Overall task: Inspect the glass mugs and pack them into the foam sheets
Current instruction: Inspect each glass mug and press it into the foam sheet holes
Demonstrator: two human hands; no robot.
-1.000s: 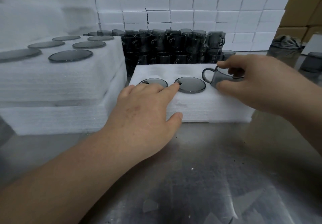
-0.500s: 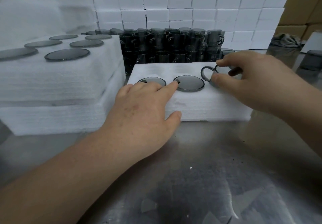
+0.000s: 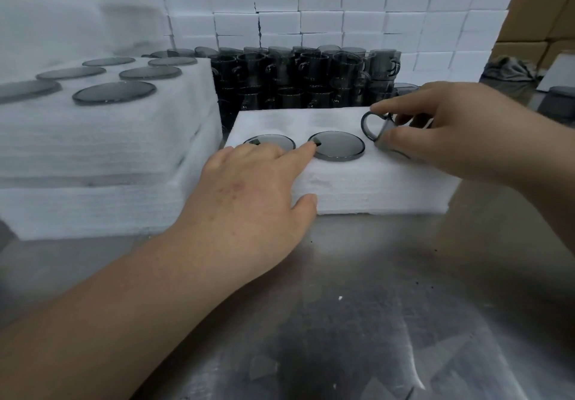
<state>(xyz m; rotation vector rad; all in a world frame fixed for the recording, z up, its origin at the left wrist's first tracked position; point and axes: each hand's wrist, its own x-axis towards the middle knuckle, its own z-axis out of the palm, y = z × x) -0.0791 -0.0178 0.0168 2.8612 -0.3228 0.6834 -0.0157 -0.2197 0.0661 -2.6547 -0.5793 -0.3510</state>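
there, two mugs (image 3: pixel 337 149) inside the foam sheet (image 3: pixel 373 188), third mug (image 3: pixel 382 133) in grip of right hand (image 3: pixel 441 132), left hand (image 3: pixel 249 200) flat, relaxed

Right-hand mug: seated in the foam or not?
Not seated. The mug shows its handle above the foam block, and the right hand grips it.

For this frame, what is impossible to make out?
Head view only:
- Body of the glass mug: covered by fingers of the right hand; only the handle shows.
- The leftmost packed mug in the near foam block: partly under fingers of the left hand.
- The stacked mugs behind: too dark and crowded to count.
- Glass flaws: too small to see.
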